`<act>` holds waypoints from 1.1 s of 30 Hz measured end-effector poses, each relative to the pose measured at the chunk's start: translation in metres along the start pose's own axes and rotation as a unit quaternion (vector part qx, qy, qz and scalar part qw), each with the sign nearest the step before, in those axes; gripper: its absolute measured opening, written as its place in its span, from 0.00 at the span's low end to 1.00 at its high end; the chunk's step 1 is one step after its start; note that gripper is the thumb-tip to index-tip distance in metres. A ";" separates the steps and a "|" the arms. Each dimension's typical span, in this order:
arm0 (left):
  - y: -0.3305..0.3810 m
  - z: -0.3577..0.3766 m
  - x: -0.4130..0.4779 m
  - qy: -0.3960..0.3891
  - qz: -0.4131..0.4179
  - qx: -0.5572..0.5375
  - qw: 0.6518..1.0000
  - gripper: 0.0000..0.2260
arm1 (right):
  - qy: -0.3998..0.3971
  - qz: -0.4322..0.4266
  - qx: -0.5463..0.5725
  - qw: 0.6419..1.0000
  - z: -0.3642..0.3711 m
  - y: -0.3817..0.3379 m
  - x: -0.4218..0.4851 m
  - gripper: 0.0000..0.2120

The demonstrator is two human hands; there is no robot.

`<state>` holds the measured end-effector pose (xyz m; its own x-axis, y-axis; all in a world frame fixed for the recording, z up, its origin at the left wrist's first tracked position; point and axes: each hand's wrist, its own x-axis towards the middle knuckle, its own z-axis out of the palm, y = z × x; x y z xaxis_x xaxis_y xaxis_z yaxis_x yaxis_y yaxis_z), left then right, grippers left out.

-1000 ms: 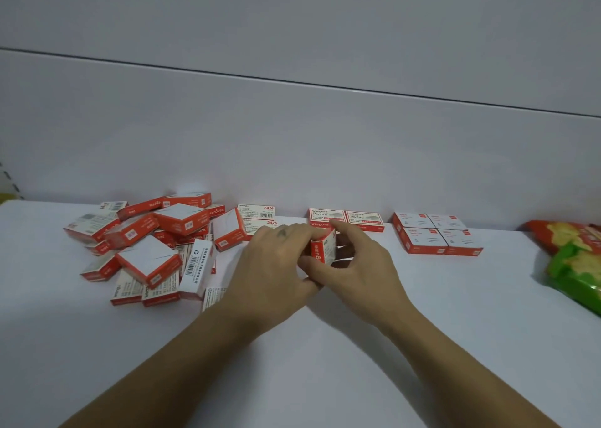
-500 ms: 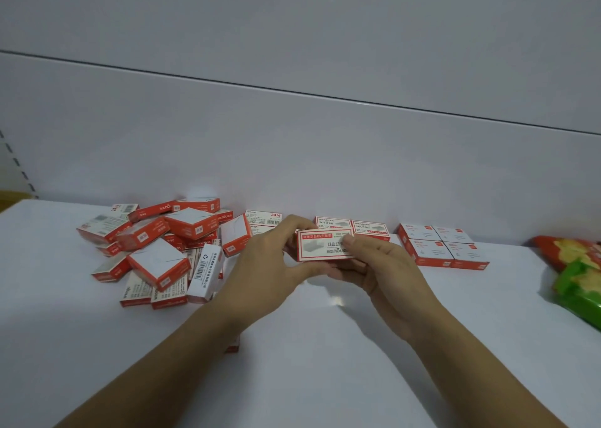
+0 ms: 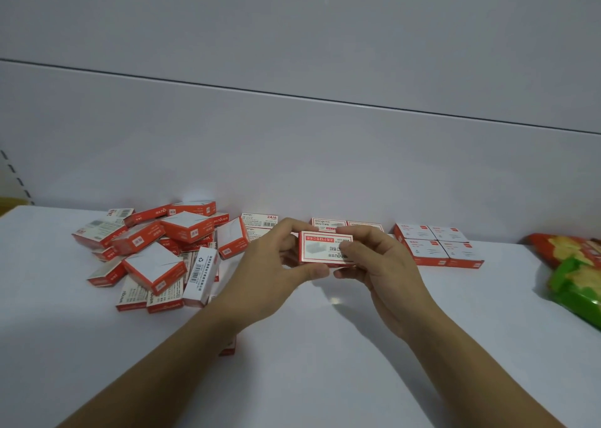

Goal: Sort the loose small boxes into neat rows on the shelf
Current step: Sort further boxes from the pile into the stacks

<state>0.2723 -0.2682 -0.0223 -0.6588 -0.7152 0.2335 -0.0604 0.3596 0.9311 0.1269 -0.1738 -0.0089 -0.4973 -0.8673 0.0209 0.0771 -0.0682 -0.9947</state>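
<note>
Two hands (image 3: 273, 265), one held box (image 3: 320, 248), four boxes in a square block (image 3: 437, 245), two snack bags (image 3: 575, 274), a jumbled box heap (image 3: 156, 252)

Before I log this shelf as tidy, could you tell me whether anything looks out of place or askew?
Yes. The heap of red-and-white boxes at the left lies jumbled, tilted and overlapping. One stray box peeks out beneath the left forearm. Snack bags sit at the right edge. The block of four boxes is neat.

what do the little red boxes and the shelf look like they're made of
Held box: looks like thin printed cardboard, matte, with folded flaps visible on boxes in the pile. Shelf: smooth white surface, probably painted metal or laminate; a faint glare spot suggests a slight sheen.
</note>
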 end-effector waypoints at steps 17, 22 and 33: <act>0.004 -0.001 -0.001 -0.004 0.020 -0.059 0.998 0.05 | -0.093 -0.022 -0.083 0.992 0.008 0.003 -0.004 0.28; 0.003 0.004 -0.007 -0.051 0.036 0.065 0.996 0.29 | -0.059 0.025 0.014 0.998 0.007 0.003 -0.001 0.20; 0.000 -0.002 -0.003 0.049 0.044 0.034 0.997 0.26 | 0.000 -0.040 -0.023 0.999 0.008 -0.001 -0.005 0.17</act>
<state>0.2761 -0.2676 -0.0225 -0.5880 -0.7328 0.3425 -0.0590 0.4612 0.8853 0.1363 -0.1729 -0.0069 -0.5011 -0.8596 0.0999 -0.0018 -0.1144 -0.9934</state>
